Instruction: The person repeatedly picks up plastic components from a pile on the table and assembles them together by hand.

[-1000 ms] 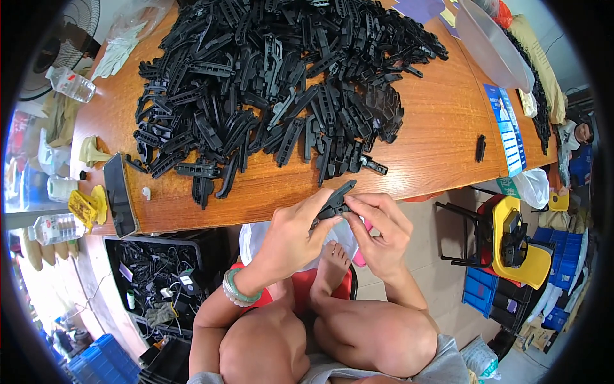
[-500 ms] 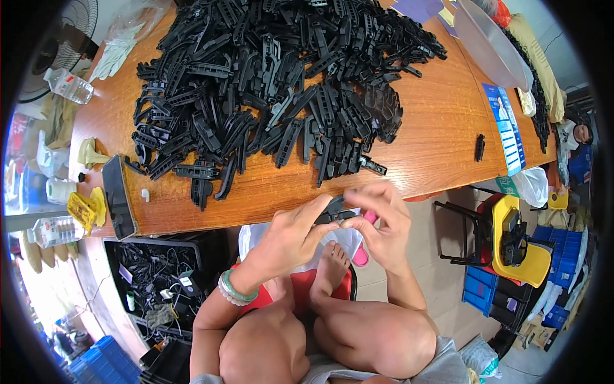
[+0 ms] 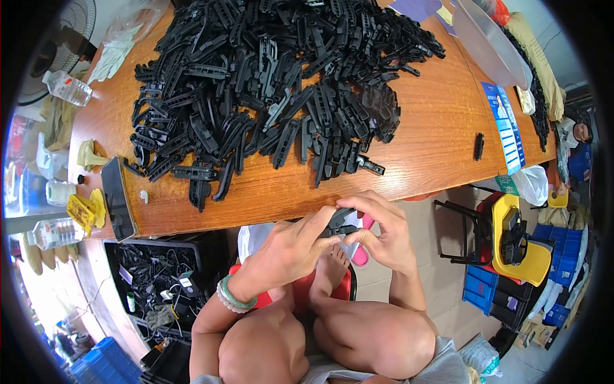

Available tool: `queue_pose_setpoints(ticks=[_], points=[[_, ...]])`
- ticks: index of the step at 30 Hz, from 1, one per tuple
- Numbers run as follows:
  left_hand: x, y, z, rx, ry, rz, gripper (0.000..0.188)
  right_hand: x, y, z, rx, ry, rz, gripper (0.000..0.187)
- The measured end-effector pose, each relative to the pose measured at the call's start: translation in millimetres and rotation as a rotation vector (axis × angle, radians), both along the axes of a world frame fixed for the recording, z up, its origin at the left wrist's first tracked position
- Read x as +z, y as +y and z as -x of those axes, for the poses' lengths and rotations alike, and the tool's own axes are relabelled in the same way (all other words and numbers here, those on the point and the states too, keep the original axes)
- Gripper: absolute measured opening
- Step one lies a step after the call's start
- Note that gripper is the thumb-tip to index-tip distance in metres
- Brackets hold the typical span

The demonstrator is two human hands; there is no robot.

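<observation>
Just below the near edge of the long orange-brown wooden worktop (image 3: 422, 147), over my lap, both my hands meet on one small black moulded plastic part (image 3: 341, 223). My left hand (image 3: 291, 249) lies with its fingers stretched toward the part, the fingertips pressing on its left end. My right hand (image 3: 382, 233) curls over it from the right, thumb and forefinger pinching its other end, so the part sits between the two hands and is mostly covered by them. I wear a pale green bead bracelet (image 3: 234, 296) on my left wrist.

On the worktop above my hands spreads a big heap of black plastic strips and clips (image 3: 268, 89), with a few strays lying near the front edge. One single black piece (image 3: 478, 146) lies apart to the right, near a blue printed sheet (image 3: 505, 125). Under the worktop on my left stands a black crate of tangled cables and small parts (image 3: 153, 281). To my right stands a yellow plastic chair (image 3: 521, 246).
</observation>
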State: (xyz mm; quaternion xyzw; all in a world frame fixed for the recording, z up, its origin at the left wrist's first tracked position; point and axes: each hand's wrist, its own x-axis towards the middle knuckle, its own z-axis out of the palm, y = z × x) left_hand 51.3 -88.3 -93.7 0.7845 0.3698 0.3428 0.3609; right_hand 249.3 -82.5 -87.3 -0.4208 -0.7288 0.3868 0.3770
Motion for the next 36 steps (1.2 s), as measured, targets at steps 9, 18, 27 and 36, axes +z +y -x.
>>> queue_pose_setpoints(ticks=[9, 18, 27, 36], points=[[1.5, -0.6, 4.6, -0.028, 0.008, 0.011, 0.050, 0.0, 1.1, -4.0, 0.043, 0.065, 0.118, 0.051], [1.4, -3.4, 2.7, -0.042, 0.033, 0.045, 0.047, -2.7, 0.1, -4.9, 0.095, 0.144, 0.178, 0.053], [-2.5, -5.5, -0.8, 0.027, 0.037, -0.029, 0.041, -3.1, -6.8, 2.7, -0.017, 0.117, 0.091, 0.041], [-7.1, -1.4, -3.0, 0.026, 0.005, -0.136, 0.045, 0.7, -9.0, 5.1, -0.092, 0.065, 0.067, 0.037]])
